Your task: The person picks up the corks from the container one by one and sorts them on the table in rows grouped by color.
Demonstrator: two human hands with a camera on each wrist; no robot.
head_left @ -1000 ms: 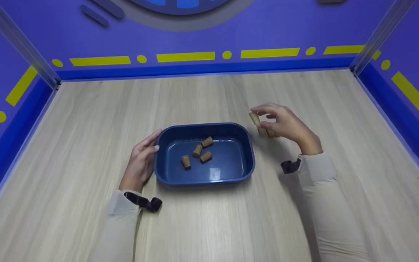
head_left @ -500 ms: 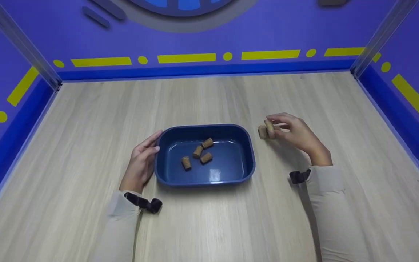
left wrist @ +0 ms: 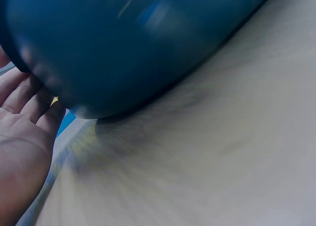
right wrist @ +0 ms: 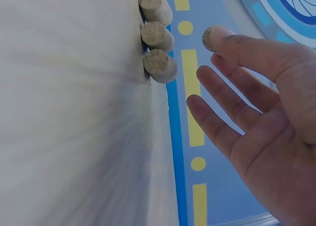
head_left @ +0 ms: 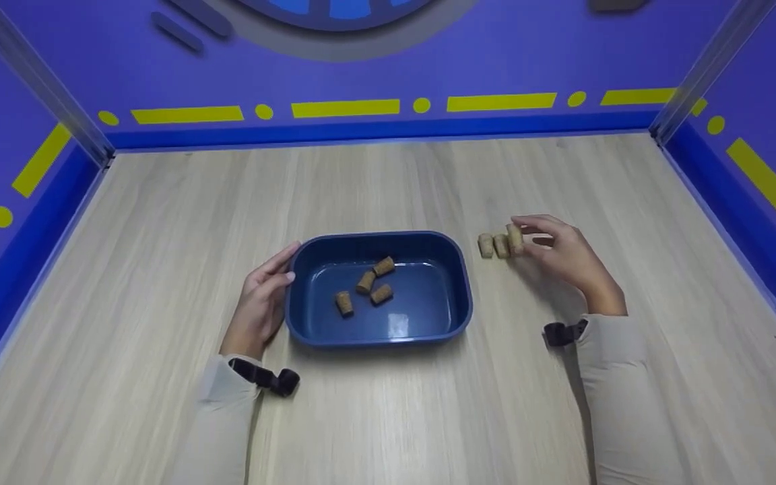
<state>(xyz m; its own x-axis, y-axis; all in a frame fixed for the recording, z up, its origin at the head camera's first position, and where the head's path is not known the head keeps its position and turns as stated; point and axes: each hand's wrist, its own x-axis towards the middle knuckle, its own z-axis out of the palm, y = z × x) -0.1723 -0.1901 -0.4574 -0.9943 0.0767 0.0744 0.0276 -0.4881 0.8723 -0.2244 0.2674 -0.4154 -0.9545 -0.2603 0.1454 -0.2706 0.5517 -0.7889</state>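
Note:
My left hand (head_left: 261, 296) holds the left end of a dark blue plastic box (head_left: 465, 276), thumb at the rim and fingers along the outer wall. Inside the box lie several brown corks (head_left: 365, 281). To its right, my right hand (head_left: 566, 252) pinches a paler cork (head_left: 514, 238) between thumb and fingers, raised off the table. A row of three corks (right wrist: 160, 67) stands on the table, seen in the right wrist view; the raised cork hides the third in the head view. In the left wrist view, my left fingers (left wrist: 37, 102) touch the box wall.
The work surface is a pale wood-grain table (head_left: 388, 417). Purple-blue panels (head_left: 388, 74) with yellow marks wall it at the back and both sides. Black wrist cameras (head_left: 287, 382) sit on both sleeves.
My right hand has moved right and slightly nearer with its cork, along the row. Two standing corks that were partly hidden now show. My left hand and the box stay in place.

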